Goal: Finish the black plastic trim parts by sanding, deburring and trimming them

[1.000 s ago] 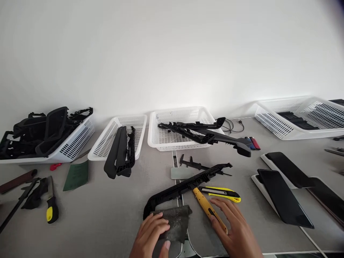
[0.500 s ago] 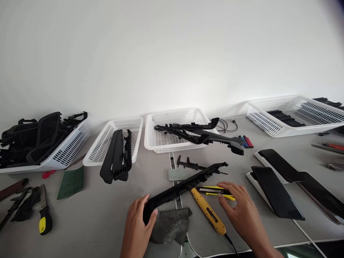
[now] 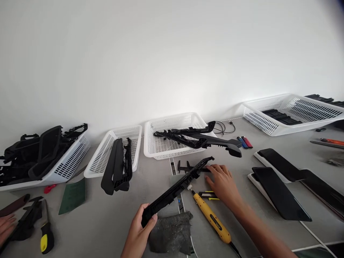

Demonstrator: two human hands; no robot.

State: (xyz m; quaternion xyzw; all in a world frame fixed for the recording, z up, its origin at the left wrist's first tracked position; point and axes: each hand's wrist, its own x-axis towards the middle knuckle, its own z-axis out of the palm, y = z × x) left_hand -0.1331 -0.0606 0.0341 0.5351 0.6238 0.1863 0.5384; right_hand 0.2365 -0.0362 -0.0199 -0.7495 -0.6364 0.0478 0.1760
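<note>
My left hand [image 3: 138,234] grips the near end of a long black plastic trim piece [image 3: 176,188], which slants up and away to the right. My right hand [image 3: 223,182] reaches over the table with fingers spread, its fingertips next to the trim's far end and a black caliper [image 3: 185,167]. It holds nothing. A yellow-handled tool [image 3: 212,218] and a yellow utility knife [image 3: 208,195] lie just below the right hand. A grey cloth [image 3: 172,233] lies beside my left hand, under the trim's near end.
Three white baskets [image 3: 150,150] [image 3: 94,166] [image 3: 72,159] along the wall hold black plastic parts; a fourth [image 3: 258,120] stands back right. Dark panels [image 3: 279,193] lie at right. Another person's hand [image 3: 5,225] and hand tools [image 3: 47,236] are at far left.
My left hand left the cloth, took the trim's near end and lifted it. My right hand moved from the yellow tools up to the trim's far end. Another hand appeared at left.
</note>
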